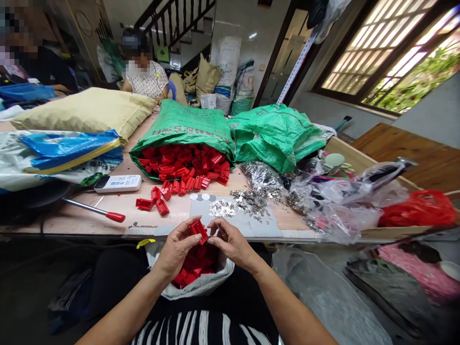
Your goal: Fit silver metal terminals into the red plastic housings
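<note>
My left hand (178,247) pinches a small red plastic part (199,230) at the table's near edge. My right hand (230,242) is closed against the same part from the right, its fingertips pressed to it. Right below both hands a white bag (201,282) on my lap holds several more red parts. A heap of small shiny metal pieces (223,208) lies on the table just beyond my hands. Further back a green sack (183,127) spills a pile of red parts (187,167) onto the wooden table (72,215).
A white remote (118,183) and a red-handled tool (95,210) lie at the left. A second green sack (276,134), clear plastic bags (341,196) and a red bag (420,208) crowd the right. A yellow pillow (86,111) and a seated person (145,72) are at the back.
</note>
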`<act>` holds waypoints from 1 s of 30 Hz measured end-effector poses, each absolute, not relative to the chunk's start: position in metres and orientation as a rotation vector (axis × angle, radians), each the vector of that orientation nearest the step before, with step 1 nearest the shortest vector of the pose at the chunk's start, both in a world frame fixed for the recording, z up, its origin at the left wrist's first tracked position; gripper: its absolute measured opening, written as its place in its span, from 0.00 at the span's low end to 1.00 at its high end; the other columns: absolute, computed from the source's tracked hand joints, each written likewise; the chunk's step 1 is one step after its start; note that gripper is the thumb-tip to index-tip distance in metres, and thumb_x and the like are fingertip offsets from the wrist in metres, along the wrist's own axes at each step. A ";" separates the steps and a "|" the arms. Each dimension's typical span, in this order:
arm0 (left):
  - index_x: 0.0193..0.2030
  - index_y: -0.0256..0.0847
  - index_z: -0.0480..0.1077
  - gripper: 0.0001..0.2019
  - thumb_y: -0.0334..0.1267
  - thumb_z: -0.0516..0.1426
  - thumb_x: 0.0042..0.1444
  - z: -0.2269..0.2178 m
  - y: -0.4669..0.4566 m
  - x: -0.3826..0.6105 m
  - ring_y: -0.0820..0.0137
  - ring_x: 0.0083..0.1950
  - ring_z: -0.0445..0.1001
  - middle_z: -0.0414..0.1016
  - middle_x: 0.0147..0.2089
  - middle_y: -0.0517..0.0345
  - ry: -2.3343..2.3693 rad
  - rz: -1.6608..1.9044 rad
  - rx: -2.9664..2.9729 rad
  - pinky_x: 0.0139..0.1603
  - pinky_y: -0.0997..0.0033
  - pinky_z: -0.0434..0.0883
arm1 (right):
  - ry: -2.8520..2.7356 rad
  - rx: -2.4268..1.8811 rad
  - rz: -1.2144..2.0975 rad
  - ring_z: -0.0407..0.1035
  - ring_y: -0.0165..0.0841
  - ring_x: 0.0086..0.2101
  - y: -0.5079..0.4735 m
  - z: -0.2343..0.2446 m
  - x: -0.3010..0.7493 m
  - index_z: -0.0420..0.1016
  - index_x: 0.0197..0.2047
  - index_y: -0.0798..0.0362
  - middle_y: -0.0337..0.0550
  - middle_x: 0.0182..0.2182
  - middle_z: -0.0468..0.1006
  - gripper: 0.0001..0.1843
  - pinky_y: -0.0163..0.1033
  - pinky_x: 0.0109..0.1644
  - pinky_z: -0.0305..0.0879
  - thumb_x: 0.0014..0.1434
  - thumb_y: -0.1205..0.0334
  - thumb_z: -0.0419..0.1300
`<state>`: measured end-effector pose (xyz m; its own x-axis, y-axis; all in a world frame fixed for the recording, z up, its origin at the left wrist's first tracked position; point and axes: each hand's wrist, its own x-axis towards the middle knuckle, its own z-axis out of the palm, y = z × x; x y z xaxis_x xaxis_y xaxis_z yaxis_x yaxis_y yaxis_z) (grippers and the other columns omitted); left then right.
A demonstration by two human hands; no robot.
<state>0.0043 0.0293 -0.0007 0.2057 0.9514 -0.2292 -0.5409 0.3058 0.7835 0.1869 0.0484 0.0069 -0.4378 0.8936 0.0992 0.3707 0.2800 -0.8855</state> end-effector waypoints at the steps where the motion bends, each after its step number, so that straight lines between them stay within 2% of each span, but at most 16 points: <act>1: 0.53 0.44 0.71 0.25 0.33 0.65 0.44 -0.003 0.030 0.004 0.73 0.39 0.75 0.79 0.40 0.60 0.808 1.138 0.656 0.43 0.74 0.71 | -1.927 -1.150 1.089 0.64 0.27 0.30 0.048 0.005 0.188 0.65 0.48 0.50 0.38 0.37 0.71 0.12 0.32 0.35 0.62 0.60 0.63 0.57; 4: 0.54 0.43 0.70 0.25 0.35 0.64 0.46 -0.013 0.035 0.002 0.72 0.39 0.75 0.78 0.39 0.58 0.851 1.116 0.810 0.43 0.73 0.71 | -1.967 -1.166 0.969 0.66 0.31 0.40 0.048 0.000 0.193 0.67 0.52 0.49 0.43 0.42 0.70 0.13 0.37 0.47 0.63 0.65 0.64 0.49; 6: 0.53 0.42 0.70 0.24 0.36 0.64 0.47 -0.020 0.041 0.000 0.70 0.40 0.75 0.78 0.40 0.56 0.905 1.126 0.957 0.44 0.71 0.71 | -2.012 -1.186 0.889 0.65 0.33 0.44 0.049 -0.003 0.195 0.70 0.51 0.49 0.44 0.42 0.69 0.14 0.38 0.50 0.62 0.66 0.65 0.48; 11: 0.45 0.43 0.74 0.17 0.33 0.63 0.45 -0.031 0.059 -0.004 0.65 0.45 0.74 0.76 0.45 0.55 1.084 1.181 1.357 0.50 0.65 0.70 | -2.026 -1.311 0.773 0.69 0.33 0.39 0.052 -0.011 0.195 0.72 0.51 0.49 0.43 0.38 0.74 0.15 0.38 0.46 0.64 0.61 0.67 0.55; 18: 0.46 0.48 0.76 0.20 0.30 0.63 0.43 -0.032 0.072 -0.008 0.63 0.48 0.75 0.79 0.44 0.56 1.090 1.099 1.509 0.55 0.64 0.67 | -2.157 -1.390 0.677 0.71 0.33 0.37 0.055 -0.012 0.187 0.75 0.43 0.50 0.42 0.36 0.77 0.09 0.36 0.43 0.64 0.60 0.67 0.56; 24: 0.48 0.49 0.75 0.20 0.30 0.61 0.47 -0.034 0.075 -0.012 0.65 0.44 0.76 0.80 0.42 0.58 1.090 1.062 1.724 0.48 0.68 0.70 | -2.215 -1.334 0.656 0.70 0.33 0.40 0.059 -0.014 0.185 0.76 0.43 0.50 0.43 0.37 0.76 0.10 0.37 0.46 0.64 0.60 0.69 0.56; 30: 0.49 0.47 0.74 0.19 0.32 0.61 0.49 -0.039 0.076 -0.014 0.66 0.44 0.76 0.79 0.43 0.58 1.098 1.021 1.809 0.47 0.69 0.69 | -2.233 -1.320 0.672 0.70 0.32 0.40 0.062 -0.016 0.187 0.76 0.43 0.51 0.43 0.37 0.76 0.10 0.36 0.46 0.65 0.60 0.69 0.57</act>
<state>-0.0143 0.0763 -0.0389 0.3065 0.9219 0.2371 0.3031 -0.3306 0.8938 0.1865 0.0616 -0.0161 -0.4356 0.8896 0.1375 0.6661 0.4213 -0.6155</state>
